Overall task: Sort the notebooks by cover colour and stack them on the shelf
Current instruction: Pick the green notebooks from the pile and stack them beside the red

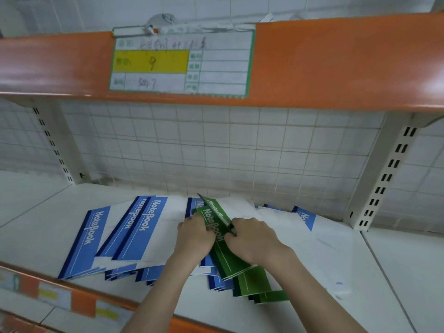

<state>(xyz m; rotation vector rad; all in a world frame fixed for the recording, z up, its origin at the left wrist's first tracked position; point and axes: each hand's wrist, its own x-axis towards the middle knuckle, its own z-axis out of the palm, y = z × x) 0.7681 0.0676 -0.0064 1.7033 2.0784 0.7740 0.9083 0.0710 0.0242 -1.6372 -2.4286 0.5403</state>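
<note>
While the pile is unsorted, the green-covered paper notebooks (230,255) sit lower centre of frame on the white metal shelf (48,212), gathered between both hands, apparently to pull one colour out as a batch. One green notebook is tilted up on edge, the rest lie fanned under it. Left hand (194,236) has fingers curled onto the left edge of the green set; right hand (252,236) pinches the raised cover from the right. Hands close together, likely squaring the edges. Blue-and-white paper notebooks (134,231) lie splayed to the left, more tucked under the green ones and at centre right, so blue isn't stacked yet. Orange upper shelf beam (336,61) with a white-and-yellow paper label (180,63) runs across the top of frame.
</note>
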